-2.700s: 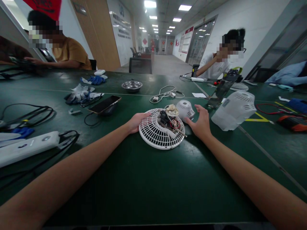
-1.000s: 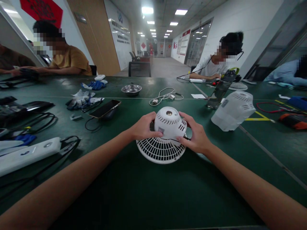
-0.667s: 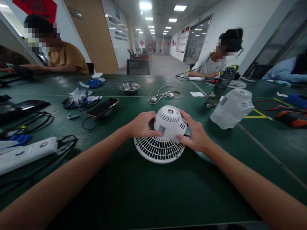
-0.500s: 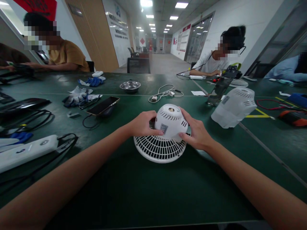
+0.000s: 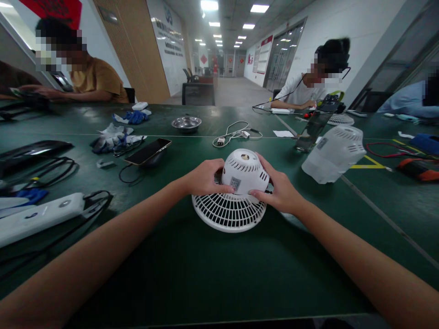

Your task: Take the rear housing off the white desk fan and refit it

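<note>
In the head view a white, dome-shaped fan motor cover (image 5: 246, 170) with slots and a small printed label sits on top of a round white fan grille (image 5: 229, 214). The grille lies on the green table (image 5: 212, 274). My left hand (image 5: 208, 177) grips the cover's left side, thumb along the front beside the label. From the right, my right hand (image 5: 278, 189) holds the same cover, thumb on its lower front and fingers behind. What lies under the cover is hidden.
A translucent white housing (image 5: 334, 155) and a clear bottle (image 5: 317, 123) stand to the right. Beyond the fan are a white cable (image 5: 236, 135) and a metal bowl (image 5: 186, 123). A phone (image 5: 149, 151), gloves (image 5: 115, 138) and a white power strip (image 5: 44, 217) lie left. Other people sit across the table.
My right thumb has slid slightly left along the cover's lower front. The cover, the grille and my left hand stay almost in place.
</note>
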The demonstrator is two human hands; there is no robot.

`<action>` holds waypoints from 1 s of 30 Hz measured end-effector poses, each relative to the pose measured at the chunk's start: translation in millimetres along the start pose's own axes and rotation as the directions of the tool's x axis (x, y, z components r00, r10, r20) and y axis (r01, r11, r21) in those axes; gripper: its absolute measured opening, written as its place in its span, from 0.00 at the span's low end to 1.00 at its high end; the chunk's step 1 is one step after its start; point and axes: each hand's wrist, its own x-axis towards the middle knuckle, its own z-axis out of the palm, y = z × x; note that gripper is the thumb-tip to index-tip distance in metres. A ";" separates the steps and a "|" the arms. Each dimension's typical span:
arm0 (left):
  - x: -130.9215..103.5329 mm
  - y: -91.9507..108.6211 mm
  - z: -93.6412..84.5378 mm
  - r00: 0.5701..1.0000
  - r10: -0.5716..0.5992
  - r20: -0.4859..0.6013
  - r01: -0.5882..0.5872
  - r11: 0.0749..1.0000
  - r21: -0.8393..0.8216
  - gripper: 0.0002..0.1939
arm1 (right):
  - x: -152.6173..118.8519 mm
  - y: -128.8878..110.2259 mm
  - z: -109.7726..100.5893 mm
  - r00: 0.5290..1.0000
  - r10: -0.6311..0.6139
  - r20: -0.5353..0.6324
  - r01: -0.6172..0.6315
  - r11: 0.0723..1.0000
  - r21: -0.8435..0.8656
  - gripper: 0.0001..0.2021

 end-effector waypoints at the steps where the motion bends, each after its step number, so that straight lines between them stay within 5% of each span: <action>1: -0.2 0.4 -1.2 1.000 -0.007 0.007 0.007 1.000 -0.004 0.34 | 0.4 -0.2 -1.1 1.000 -0.009 0.013 0.009 1.000 0.007 0.50; 5: -0.9 0.5 -2.2 0.998 -0.010 0.054 0.012 1.000 -0.026 0.36 | 1.5 -2.2 -3.6 0.998 -0.020 0.055 0.019 1.000 0.007 0.50; 16: -0.6 -7.0 1.6 0.999 0.022 0.047 -0.022 1.000 0.006 0.37 | -3.1 -6.3 12.3 0.997 0.000 -0.073 -0.010 0.991 -0.131 0.50; 21: -2.6 -3.2 -1.9 0.999 0.019 -0.038 -0.018 1.000 0.025 0.38 | -4.4 -11.7 14.9 0.997 0.008 -0.083 -0.026 0.976 -0.216 0.54; 26: -5.3 7.0 -0.6 0.998 0.062 -0.014 -0.064 0.992 -0.114 0.52 | -8.2 -14.8 13.0 1.000 -0.013 -0.021 0.011 0.997 -0.075 0.45; 30: -6.6 7.8 4.2 0.994 0.113 -0.012 -0.113 0.985 -0.129 0.63 | -8.6 -11.5 9.2 0.997 -0.016 0.075 0.014 0.999 0.032 0.46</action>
